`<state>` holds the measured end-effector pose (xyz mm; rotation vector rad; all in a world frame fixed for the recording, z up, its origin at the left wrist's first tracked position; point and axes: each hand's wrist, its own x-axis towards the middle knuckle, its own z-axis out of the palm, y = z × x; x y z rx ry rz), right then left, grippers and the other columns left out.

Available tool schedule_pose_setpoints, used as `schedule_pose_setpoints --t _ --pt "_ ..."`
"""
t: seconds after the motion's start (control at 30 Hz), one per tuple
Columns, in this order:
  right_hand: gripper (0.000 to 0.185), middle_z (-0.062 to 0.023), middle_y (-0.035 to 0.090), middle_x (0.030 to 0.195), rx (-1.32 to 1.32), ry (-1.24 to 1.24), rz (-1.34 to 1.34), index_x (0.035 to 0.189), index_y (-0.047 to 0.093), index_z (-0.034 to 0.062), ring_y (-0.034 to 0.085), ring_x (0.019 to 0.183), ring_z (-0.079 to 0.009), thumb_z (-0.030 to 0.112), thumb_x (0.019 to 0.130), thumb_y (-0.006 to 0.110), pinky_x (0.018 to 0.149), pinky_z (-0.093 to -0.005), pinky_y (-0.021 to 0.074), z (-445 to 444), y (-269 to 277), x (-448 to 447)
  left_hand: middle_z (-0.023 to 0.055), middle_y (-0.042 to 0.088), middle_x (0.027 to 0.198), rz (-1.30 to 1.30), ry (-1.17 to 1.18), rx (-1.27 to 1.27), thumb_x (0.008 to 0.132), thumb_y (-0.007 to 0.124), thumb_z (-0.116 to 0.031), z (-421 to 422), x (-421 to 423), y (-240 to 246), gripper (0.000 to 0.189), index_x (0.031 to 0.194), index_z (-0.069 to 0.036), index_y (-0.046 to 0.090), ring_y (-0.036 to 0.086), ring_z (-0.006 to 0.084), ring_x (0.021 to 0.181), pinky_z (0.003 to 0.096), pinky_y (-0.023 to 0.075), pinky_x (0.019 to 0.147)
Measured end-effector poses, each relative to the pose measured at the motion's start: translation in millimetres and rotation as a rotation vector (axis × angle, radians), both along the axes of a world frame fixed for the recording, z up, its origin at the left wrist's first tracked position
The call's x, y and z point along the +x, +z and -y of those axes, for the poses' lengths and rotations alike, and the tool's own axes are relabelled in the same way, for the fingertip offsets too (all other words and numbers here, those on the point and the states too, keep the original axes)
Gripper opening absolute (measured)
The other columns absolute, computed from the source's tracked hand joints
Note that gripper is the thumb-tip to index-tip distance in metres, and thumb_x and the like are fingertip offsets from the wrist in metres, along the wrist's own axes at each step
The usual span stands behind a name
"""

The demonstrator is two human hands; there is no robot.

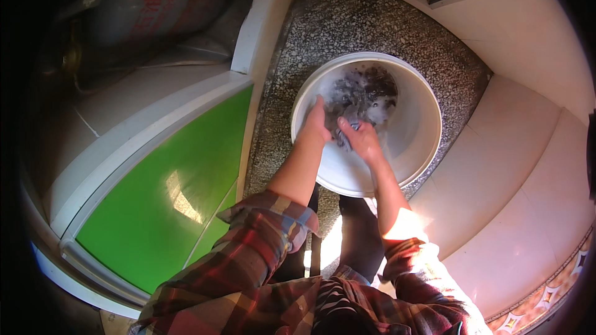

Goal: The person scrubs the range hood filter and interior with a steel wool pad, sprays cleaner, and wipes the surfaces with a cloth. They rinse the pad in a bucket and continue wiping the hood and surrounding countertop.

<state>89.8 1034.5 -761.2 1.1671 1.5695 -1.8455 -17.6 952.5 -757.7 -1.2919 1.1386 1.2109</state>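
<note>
A deep white bucket (pixel 419 135) stands before me, with dark, foamy water (pixel 372 84) at its bottom. Both forearms reach down over its near rim. My right hand (pixel 364 140) grips a wet, bunched grey cloth (pixel 343 141) inside the bucket, thumb towards the left. My left hand (pixel 318 120) is by the inner left wall, close to the cloth. One of its digits points away from me; the others are hidden, so whether it holds part of the cloth is unclear. White suds (pixel 379 110) float beside the hands.
Speckled terrazzo floor (pixel 354 14) surrounds the bucket. A glossy green cabinet panel (pixel 163 186) is on the left, below a ledge (pixel 139 102). A grey gas cylinder (pixel 158 4) bearing red writing stands upper left. Pale wall tiles (pixel 503 172) line the right side.
</note>
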Motion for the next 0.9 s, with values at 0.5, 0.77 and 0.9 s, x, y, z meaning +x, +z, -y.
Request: schedule_pose_setpoints --t 0.5,0.77,0.9 --pt "0.059 -0.0151 0.052 0.126 0.751 0.453 0.514 0.125 0.051 0.0083 0.05 0.115 -0.0325 0.045 0.08 0.056 0.093 -0.0413 0.0423 -83 -150 -14 0.0117 0.051 0.119 -0.6 -0.935 -0.026 0.078 0.067 -0.017 11 37 -60 0.052 0.125 -0.012 0.044 0.053 0.0204 0.101 0.032 0.0429 0.084" --pt "0.035 -0.0034 0.049 0.061 -0.922 -1.139 -0.192 0.063 0.045 0.0129 0.045 0.052 -0.0176 0.035 0.088 0.055 0.047 -0.0286 0.0395 8 -149 -18 0.0096 0.048 0.126 -0.163 -0.275 -0.083 0.085 0.058 -0.044 -7 8 -73 0.054 0.127 -0.014 0.04 0.052 0.0227 0.108 0.0417 0.0418 0.09" --pt "0.038 0.0032 0.037 0.056 -1.402 -1.367 -0.453 0.06 0.04 0.0161 0.031 0.045 -0.0091 0.036 0.09 0.052 0.04 -0.0211 0.0284 27 -58 -40 0.0095 0.056 0.112 -0.154 0.209 0.343 0.084 0.057 -0.049 9 24 -54 0.059 0.123 -0.007 0.041 0.053 0.0218 0.105 0.0437 0.0435 0.09"
